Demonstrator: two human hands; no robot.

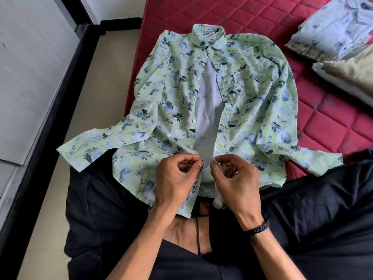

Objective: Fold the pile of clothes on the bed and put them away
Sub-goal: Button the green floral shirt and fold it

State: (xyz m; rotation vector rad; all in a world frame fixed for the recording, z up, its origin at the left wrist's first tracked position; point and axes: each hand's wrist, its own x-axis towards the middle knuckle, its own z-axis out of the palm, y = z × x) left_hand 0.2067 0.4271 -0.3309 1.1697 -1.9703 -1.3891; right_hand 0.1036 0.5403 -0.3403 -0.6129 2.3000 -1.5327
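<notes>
Nearest to the camera were the person's legs in black trousers (323, 219), and a black braided wristband (259, 227) sat on the right wrist. The two hands were close together but not touching, each one closed on the cloth. The left hand (175, 178) pinched the button edge of the light green long-sleeved shirt with blue flower print (171, 102) between thumb and fingers. The right hand (232, 178) pinched the opposite front edge in the same way, just beside the left one. Both hands were at the lower part of the shirt, near its hem, and the hem lay over the person's lap.

From the hands the shirt stretched away, lying flat with its front up on the red quilted mattress of the bed (262, 15). It was closed at the collar and open below it, so the white inside showed between the two edges. The left sleeve hung over the side of the bed, above the beige floor (96, 81). The collar was at the far end.

Farther to the right, well apart from the hands, a stack of folded clothes (341, 37) lay on the mattress, with a pale blue printed shirt on top.
</notes>
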